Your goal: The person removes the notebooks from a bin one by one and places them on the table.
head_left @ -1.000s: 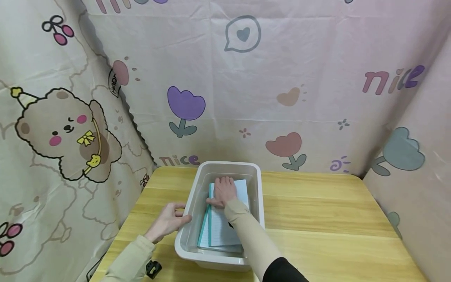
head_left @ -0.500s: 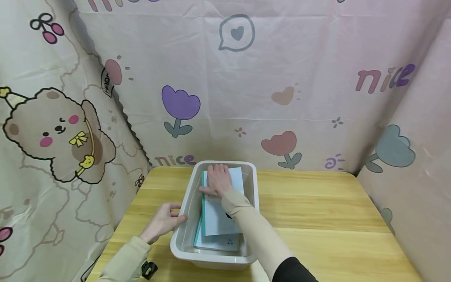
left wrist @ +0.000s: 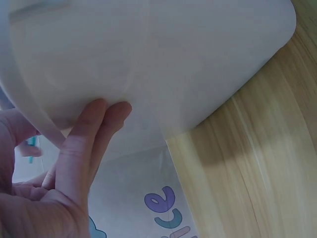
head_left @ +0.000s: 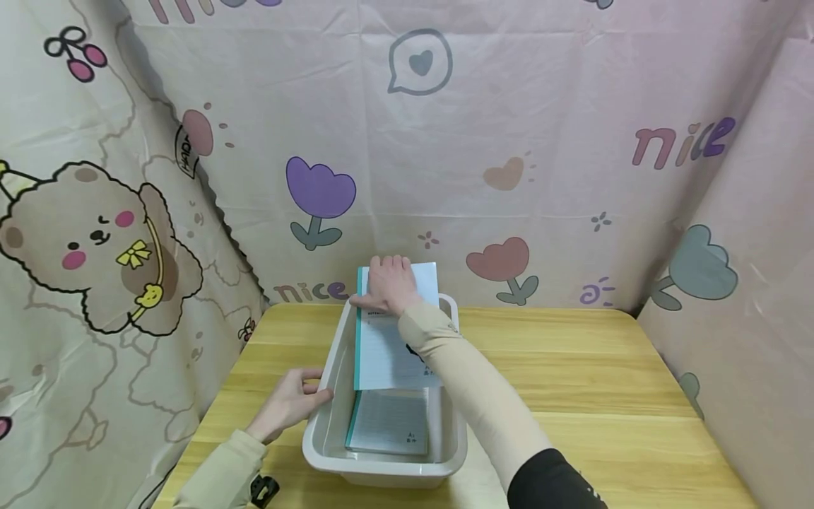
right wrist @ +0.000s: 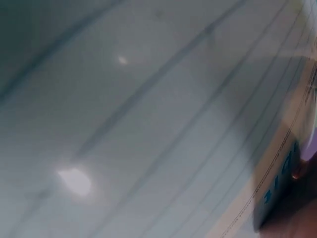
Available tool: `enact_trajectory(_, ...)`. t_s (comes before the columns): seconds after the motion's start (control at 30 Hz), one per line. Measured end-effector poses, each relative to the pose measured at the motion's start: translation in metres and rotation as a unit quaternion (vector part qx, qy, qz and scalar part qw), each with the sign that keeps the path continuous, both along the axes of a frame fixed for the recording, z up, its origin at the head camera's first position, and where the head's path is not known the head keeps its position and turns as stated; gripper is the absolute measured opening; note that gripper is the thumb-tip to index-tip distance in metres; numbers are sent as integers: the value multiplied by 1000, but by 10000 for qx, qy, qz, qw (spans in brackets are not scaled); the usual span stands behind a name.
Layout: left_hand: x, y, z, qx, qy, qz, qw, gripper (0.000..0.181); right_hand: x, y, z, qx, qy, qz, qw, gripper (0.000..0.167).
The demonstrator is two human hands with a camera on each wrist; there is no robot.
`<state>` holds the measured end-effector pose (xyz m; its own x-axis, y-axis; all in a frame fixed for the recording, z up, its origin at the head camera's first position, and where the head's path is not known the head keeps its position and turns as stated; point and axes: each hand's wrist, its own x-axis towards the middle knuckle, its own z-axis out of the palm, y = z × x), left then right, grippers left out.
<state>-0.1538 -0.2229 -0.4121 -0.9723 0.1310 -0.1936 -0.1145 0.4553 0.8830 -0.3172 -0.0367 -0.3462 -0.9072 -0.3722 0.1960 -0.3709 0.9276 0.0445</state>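
A light grey plastic bin (head_left: 388,468) stands on the wooden table. With its thumb over the left rim and fingers against the outer wall, my left hand (head_left: 289,408) grips the bin; the left wrist view shows those fingers (left wrist: 81,134) on the wall. My right hand (head_left: 391,286) holds a pale blue notebook (head_left: 389,364) with a teal spine, raised and partly over the bin's far rim. Its fingers lie across the cover near the top; their undersides are hidden. Below, a similar notebook (head_left: 384,424) lies inside the bin. The notebook cover (right wrist: 163,124) fills the right wrist view.
The wooden tabletop (head_left: 572,396) extends to the right of the bin. Patterned cloth (head_left: 445,155) hangs behind the table and along both sides. A small black device (head_left: 263,489) is on the left sleeve.
My right hand has lifted the upper notebook and carried it toward the far end of the bin, uncovering more of the lower notebook. My left hand stays on the rim.
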Motion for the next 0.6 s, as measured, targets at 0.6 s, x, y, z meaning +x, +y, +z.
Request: enact_trajectory(0.6,0,7,-3,-512,276,509,9970,42,-20,99,65,-393,-32,-63,9992,70)
